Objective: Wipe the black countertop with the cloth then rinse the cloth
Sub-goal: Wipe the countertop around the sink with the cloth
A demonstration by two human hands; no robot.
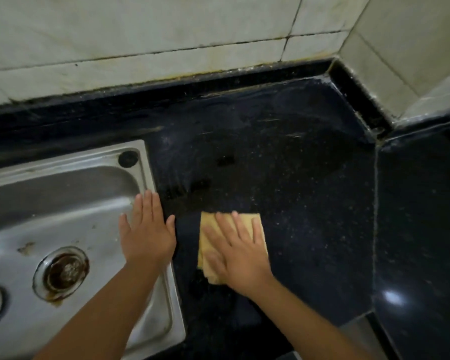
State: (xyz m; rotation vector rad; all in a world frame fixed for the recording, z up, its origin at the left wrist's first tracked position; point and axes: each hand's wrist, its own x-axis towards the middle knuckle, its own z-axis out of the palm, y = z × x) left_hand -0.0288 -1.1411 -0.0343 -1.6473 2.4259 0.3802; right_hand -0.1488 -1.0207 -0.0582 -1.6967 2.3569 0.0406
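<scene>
Near the middle of the view, just right of a steel sink, a person's right hand [238, 252] presses a folded yellow cloth [255, 224] flat against the black surface [309, 203]. Its fingers [244, 229] are straight and spread, lying on top of the cloth rather than gripping it. The left hand [147, 229] rests flat on the right rim of the sink [70, 188], fingers straight and close together, holding nothing; it seems to be bracing the body.

As a judgement of progress: wiping is under way, not finished. Faint streaks and a dull sheen on the surface beyond the cloth, toward the tiled wall [140, 29], suggest that part may already be damp, though 2 darker patches sit there, just far of the left hand. Pale specks dot the surface to the right of the cloth, and pale grime lines the far edge where the surface meets the wall. Whether the specks are dirt or the stone's own pattern cannot be told. Rinsing has not begun: the cloth is on the surface, outside the sink.

Hard to make out: the lighting is dim and the right hand is slightly blurred. No tap is visible. The sink is cut off at the left and near edges; its drain [63, 272] looks rust-stained. A second dark, shiny slab [421, 229] stands at the right, partly out of frame. The cloth's underside is hidden.
</scene>
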